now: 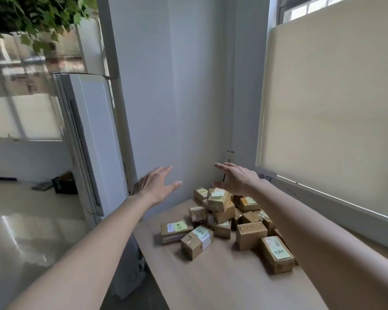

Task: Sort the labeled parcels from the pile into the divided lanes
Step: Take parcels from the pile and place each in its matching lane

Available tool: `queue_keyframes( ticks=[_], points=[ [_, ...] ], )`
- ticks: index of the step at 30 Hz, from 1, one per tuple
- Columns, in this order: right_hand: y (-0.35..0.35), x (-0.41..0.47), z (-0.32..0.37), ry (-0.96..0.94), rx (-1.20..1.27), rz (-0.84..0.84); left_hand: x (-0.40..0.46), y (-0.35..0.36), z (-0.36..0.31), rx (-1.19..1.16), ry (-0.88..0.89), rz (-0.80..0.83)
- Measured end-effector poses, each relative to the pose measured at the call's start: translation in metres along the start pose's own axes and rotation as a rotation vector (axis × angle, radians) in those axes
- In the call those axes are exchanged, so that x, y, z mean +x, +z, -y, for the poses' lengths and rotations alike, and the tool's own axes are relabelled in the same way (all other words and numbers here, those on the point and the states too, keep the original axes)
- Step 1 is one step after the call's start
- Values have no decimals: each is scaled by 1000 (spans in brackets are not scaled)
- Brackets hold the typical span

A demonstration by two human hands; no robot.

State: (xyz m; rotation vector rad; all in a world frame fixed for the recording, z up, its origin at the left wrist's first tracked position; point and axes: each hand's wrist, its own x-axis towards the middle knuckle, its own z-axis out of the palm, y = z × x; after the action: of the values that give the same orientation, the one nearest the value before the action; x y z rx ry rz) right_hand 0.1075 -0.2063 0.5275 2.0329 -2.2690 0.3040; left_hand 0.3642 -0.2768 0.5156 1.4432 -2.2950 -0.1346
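Observation:
A pile of several small brown cardboard parcels (224, 218) with yellow-green sticky labels lies at the far end of a light wooden table (222, 283), in the corner of the room. My left hand (156, 185) is stretched out above the table's left edge, fingers straight, holding nothing. My right hand (234, 179) hovers just above the top parcel (218, 199) of the pile, fingers spread and relaxed, not touching it. No divided lanes are in view.
A tall white air-conditioning unit (87, 142) stands left of the table against a white pillar. A window with a beige blind (334, 108) runs along the right. A paper sign (264, 176) hangs behind my right wrist. Glossy floor lies to the left.

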Motion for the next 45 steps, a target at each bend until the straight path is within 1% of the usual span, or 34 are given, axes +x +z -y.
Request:
queue_keyframes(
  ticks=[10, 16, 20, 23, 25, 28, 32, 36, 40, 45],
  points=[
    [56, 94, -18, 68, -30, 88, 106, 62, 50, -32, 43, 92],
    [104, 153, -19, 179, -51, 126, 177, 120, 84, -71, 123, 158],
    [151, 194, -4, 257, -54, 176, 221, 174, 119, -74, 207, 253],
    [200, 218, 11, 327, -17, 228, 253, 224, 151, -101, 242, 320],
    [237, 228, 19, 362, 5, 274, 267, 259, 172, -118, 269, 394],
    [296, 237, 27, 423, 54, 342, 276, 314, 199, -168, 300, 501],
    [377, 235, 25, 501, 96, 449, 269, 382, 226, -164, 304, 588],
    [449, 223, 18, 551, 160, 574, 255, 446, 246, -212, 311, 668],
    [505, 215, 13, 590, 214, 628, 243, 501, 258, -196, 317, 742],
    [554, 214, 12, 629, 304, 608, 236, 555, 270, -231, 292, 855]
  ],
)
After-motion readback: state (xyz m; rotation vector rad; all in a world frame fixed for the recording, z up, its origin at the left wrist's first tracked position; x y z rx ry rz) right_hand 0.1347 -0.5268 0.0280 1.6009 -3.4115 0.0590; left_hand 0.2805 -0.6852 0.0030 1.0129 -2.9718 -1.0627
